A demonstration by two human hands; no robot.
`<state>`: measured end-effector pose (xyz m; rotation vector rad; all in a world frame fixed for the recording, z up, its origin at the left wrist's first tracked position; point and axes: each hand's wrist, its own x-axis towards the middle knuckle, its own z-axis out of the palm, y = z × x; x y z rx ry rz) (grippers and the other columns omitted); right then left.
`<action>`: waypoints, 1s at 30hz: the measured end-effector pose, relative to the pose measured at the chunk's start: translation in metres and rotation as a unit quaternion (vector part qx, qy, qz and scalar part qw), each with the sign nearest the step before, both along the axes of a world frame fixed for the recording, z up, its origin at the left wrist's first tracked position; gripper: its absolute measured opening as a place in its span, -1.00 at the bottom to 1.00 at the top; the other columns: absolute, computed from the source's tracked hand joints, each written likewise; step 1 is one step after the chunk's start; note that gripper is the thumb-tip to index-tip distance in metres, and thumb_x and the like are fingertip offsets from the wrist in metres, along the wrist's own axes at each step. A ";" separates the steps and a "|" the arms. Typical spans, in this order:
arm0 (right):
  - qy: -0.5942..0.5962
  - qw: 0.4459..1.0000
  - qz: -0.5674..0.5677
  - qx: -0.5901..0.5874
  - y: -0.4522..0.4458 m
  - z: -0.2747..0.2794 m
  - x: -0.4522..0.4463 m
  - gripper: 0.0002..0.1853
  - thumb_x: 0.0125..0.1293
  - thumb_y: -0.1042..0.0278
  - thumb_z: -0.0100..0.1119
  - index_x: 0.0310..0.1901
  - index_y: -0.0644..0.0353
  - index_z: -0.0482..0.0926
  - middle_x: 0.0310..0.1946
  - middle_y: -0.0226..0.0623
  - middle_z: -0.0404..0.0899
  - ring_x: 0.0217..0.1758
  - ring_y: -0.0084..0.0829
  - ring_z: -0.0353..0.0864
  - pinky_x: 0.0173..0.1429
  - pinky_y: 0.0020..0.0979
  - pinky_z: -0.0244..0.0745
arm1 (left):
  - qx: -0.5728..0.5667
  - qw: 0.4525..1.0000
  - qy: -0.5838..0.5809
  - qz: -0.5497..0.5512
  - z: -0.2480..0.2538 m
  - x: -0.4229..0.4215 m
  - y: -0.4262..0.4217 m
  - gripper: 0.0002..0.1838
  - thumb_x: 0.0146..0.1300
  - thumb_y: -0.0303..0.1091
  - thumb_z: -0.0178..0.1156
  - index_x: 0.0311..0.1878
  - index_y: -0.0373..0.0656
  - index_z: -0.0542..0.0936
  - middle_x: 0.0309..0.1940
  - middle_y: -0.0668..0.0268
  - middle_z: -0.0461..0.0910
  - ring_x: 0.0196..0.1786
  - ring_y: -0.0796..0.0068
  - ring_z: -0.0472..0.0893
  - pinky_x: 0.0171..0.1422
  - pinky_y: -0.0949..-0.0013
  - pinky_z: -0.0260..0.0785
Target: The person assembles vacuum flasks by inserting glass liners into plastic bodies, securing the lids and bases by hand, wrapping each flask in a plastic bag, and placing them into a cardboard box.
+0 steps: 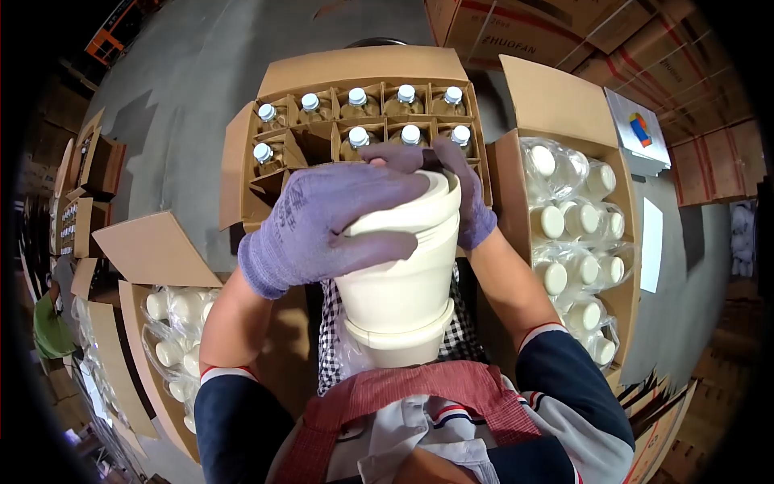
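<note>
The purple-gloved left hand (pixel 322 214) is half open, thumb and fingers spread around the left side of the upper part of a stack of cream pots (pixel 395 286); it has hold of the stack. The purple-gloved right hand (pixel 465 173) is partly curled against the right and far side of the top rim (some of its fingertips are hidden from me).

The stack stands nearly upright in front of the worker's torso, above a black-and-white checked cloth (pixel 331 335). The worker wears a red apron (pixel 476 387).

Just beyond the hands is an open divided carton (pixel 363 68) of clear bottles (pixel 357 141) with pale blue caps. Open cartons at the right (pixel 560 101) and left (pixel 153 246) contain cream-topped items (pixel 552 222) in clear plastic. Farther off, at the right, are strapped cartons (one printed "ZHUOFAN") (pixel 504 36); at far left is a person in green (pixel 52 331).
</note>
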<state>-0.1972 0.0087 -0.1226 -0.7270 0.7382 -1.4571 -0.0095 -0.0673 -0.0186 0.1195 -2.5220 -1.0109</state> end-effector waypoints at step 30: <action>0.372 0.873 -0.115 -0.293 0.072 0.090 0.045 -0.25 0.54 -0.26 -0.37 -0.03 0.28 0.69 0.15 0.00 0.59 0.30 -0.13 0.52 0.41 -0.22 0.33 | -0.010 0.979 -0.023 0.205 -0.118 0.065 -0.042 -0.54 0.49 -0.21 -0.07 0.29 -0.31 0.47 0.30 0.05 0.46 0.42 0.17 0.38 0.54 0.22 0.14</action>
